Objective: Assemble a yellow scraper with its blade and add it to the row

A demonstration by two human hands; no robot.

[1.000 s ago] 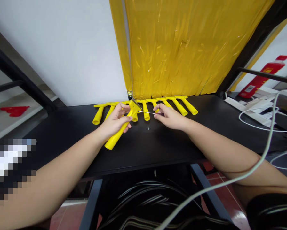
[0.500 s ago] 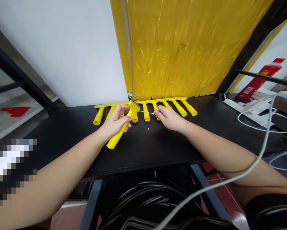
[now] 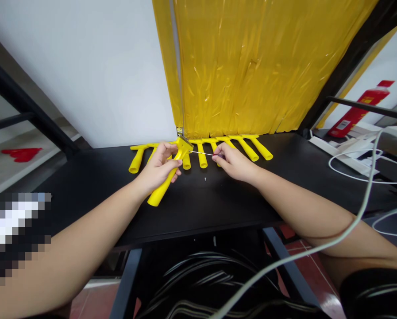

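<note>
My left hand (image 3: 163,166) is closed around a yellow scraper (image 3: 159,192), its hollow handle end pointing down toward me. A metal plate sits on the scraper's wide head, tilted up. My right hand (image 3: 233,160) grips a screwdriver (image 3: 201,153) whose handle is mostly hidden in the fingers. The thin shaft reaches left, and its tip meets the side of the scraper head. Beneath the shaft, a tiny screw-like piece (image 3: 205,179) lies on the black table (image 3: 198,208). More yellow scrapers (image 3: 202,157) are lined up behind my hands.
Yellow wrapped material (image 3: 251,66) and a white panel (image 3: 102,79) stand behind the table. At right are a red bottle (image 3: 354,113), white strips (image 3: 339,155) and a pale cable (image 3: 304,257) crossing over my right arm. A red item (image 3: 21,154) lies at far left.
The scraper head has tilted slightly in my left hand. My right fingers have shifted on the screwdriver, showing more of its dark handle; the tip stays at the scraper head.
</note>
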